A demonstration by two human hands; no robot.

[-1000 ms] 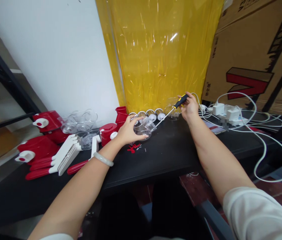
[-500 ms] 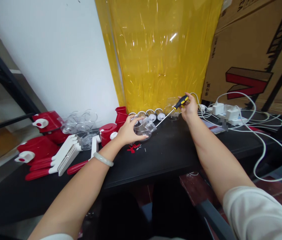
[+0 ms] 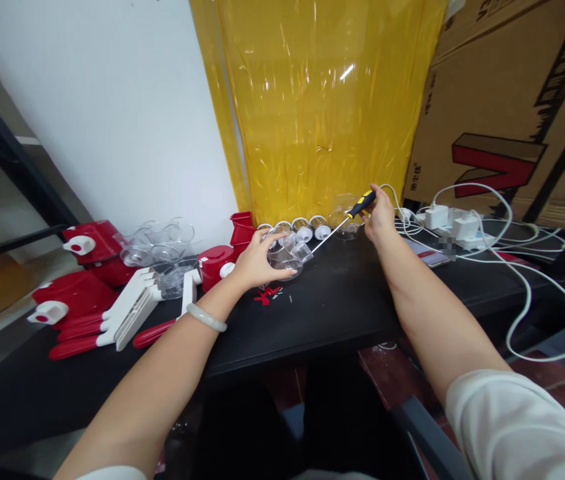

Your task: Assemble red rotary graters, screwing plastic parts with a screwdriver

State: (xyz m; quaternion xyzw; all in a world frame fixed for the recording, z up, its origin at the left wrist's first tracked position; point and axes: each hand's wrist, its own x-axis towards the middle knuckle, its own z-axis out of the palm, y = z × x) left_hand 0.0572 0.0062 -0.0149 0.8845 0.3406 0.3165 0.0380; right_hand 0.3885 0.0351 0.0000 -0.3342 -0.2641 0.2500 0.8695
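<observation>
My left hand point(image 3: 257, 261) is closed around a clear plastic container point(image 3: 289, 265) on the black table. A square clear neck on the container points right. In my right hand point(image 3: 380, 215) is a screwdriver point(image 3: 362, 203) with a black and yellow handle. Its long shaft slants down to the left, and the tip meets the container's neck; whether it sits inside I cannot tell. Small red plastic parts point(image 3: 266, 295) and tiny metal pins lie just in front of the container. Behind it stand several white-rimmed cylindrical parts point(image 3: 321, 230).
At the left are red housings point(image 3: 96, 248), white-and-red handles point(image 3: 132, 310) and clear containers point(image 3: 159, 243). A red housing point(image 3: 216, 267) stands beside my left wrist. White chargers point(image 3: 463, 229) with looping cables and a phone point(image 3: 427, 253) lie at right, before a cardboard box point(image 3: 492, 113).
Both hands keep nearly the same position. The screwdriver handle has turned slightly in my right fingers, while its tip stays at the container's neck.
</observation>
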